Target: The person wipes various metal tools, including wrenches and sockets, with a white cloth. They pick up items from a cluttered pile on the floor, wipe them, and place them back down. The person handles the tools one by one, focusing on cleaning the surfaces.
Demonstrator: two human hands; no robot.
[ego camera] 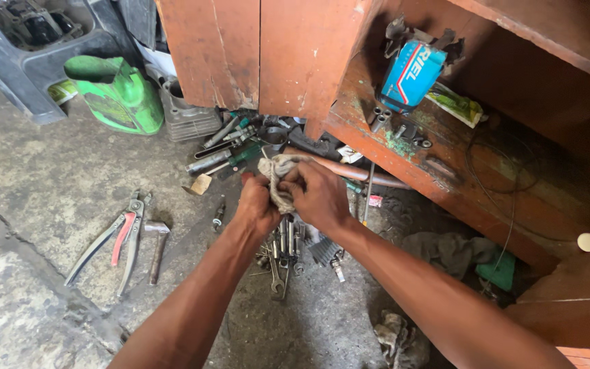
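Observation:
Both my hands meet over the concrete floor, wrapped around a dirty beige rag (278, 172). My left hand (256, 203) grips its left side with closed fingers. My right hand (320, 196) clasps the right side. The rag bunches between them and sticks up above the fingers. Whether something is inside the rag is hidden. Below my hands lies a pile of wrenches and small metal tools (283, 256).
Large pliers with a red handle (116, 240) and a hammer (156, 247) lie on the floor at left. A green plastic container (119, 92) and a metal cylinder (187, 116) stand behind. A wooden shelf (459, 174) at right holds a blue packet (411, 74). Grey rags (448, 251) lie under it.

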